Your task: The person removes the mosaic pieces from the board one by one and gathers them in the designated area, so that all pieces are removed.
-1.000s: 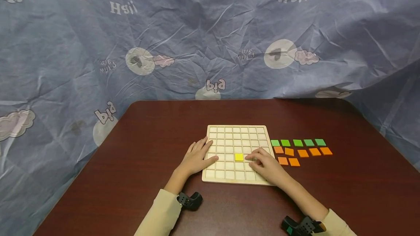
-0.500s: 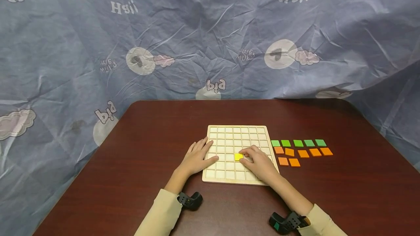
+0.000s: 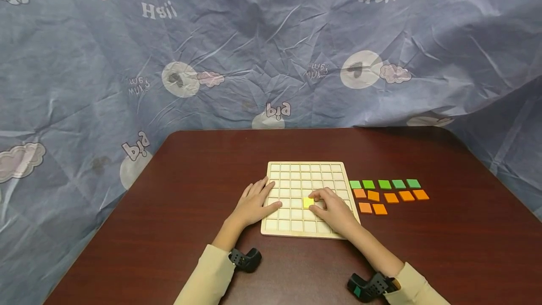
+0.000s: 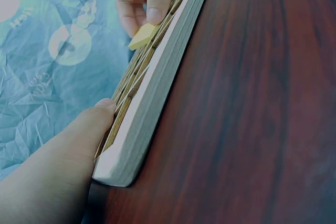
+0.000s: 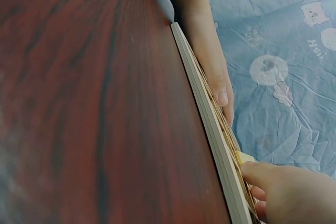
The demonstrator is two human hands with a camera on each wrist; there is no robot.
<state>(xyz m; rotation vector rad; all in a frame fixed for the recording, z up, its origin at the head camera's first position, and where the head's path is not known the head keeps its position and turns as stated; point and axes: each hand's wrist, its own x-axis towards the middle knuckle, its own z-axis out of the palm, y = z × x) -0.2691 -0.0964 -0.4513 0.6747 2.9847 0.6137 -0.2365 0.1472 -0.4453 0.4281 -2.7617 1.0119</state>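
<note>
A pale wooden board [image 3: 284, 225] with a grid of square recesses lies flat on the table. My left hand [image 3: 253, 204] rests on its left edge, fingers spread and the thumb over the grid. Near the middle of the board, my right hand [image 3: 336, 214] pinches a yellow square tile [image 3: 307, 203] between thumb and fingers. In the left wrist view the yellow tile [image 4: 143, 36] looks tilted, with one edge raised above the grid. Only a corner of the tile [image 5: 245, 157] shows in the right wrist view, behind the right thumb.
Right of the board lie a row of green tiles [image 3: 384, 184] and two rows of orange tiles [image 3: 391, 198], several in each colour. The dark red-brown table [image 3: 203, 168] reaches back to a hanging blue-grey printed cloth [image 3: 237, 51].
The right hand has moved left across the board from beside the yellow tile and now pinches it. The left hand has stayed in place.
</note>
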